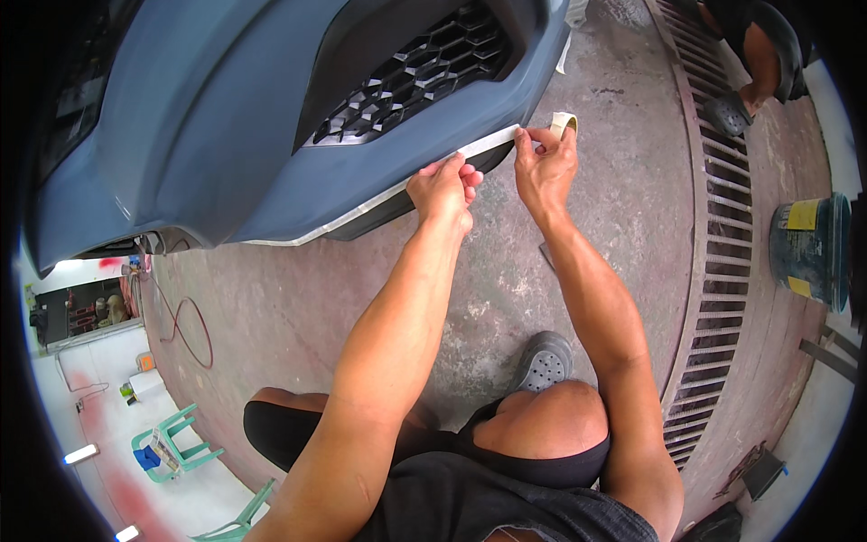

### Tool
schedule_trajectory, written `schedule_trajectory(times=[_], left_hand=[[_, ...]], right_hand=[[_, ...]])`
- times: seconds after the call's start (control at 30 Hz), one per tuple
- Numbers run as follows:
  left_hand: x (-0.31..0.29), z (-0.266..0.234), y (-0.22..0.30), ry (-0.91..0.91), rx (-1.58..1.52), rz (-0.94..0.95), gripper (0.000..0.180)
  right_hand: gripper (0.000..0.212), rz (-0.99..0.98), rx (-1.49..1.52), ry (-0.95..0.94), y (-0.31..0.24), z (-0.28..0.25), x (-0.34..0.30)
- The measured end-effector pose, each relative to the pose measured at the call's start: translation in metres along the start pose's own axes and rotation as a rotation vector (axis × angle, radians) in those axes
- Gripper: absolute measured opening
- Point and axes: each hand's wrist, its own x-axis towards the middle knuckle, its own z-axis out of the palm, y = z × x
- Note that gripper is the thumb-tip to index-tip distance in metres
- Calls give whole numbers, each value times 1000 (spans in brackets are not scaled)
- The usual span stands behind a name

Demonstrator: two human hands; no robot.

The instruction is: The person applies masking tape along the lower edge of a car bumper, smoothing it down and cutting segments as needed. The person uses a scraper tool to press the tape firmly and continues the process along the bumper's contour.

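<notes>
Head view: white tape strip (489, 142) along the blue bumper (271, 176).
Right hand (547, 173) pinches the strip between its fingers beside the tape roll (562, 119); left hand (441, 192) curls its fingers there, grip unclear.

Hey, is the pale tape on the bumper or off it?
Mostly on: the pale tape runs along the lower edge of the bumper. Whether it sticks right by the right hand, I cannot tell.

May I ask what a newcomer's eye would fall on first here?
Probably the large blue-grey car bumper across the upper left, with its black honeycomb grille. Then the white tape strip along the bumper's lower edge, the bare left hand at it, the bare right hand pinching it near a cream tape roll.
</notes>
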Motion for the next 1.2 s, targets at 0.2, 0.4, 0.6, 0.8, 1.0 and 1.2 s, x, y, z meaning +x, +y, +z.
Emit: schedule_trajectory(times=[0.2,0.4,0.6,0.8,1.0,1.2], left_hand=[[-5,-13,-15,-7,531,479,25],[4,-50,-43,-58,1217,1112,53],[-3,-38,-43,12,1473,1127,66],[-3,-37,-41,45,1557,1176,74],[-14,-30,-33,-8,1617,994,75],[-6,-29,-34,9,1717,1190,74]], right_hand=[[26,148,139,19,6,-33,13],[30,172,122,42,15,-66,9],[33,183,189,50,22,-71,7],[34,179,160,39,28,-73,6],[32,201,179,29,29,-76,3],[30,203,204,41,30,-80,2]])
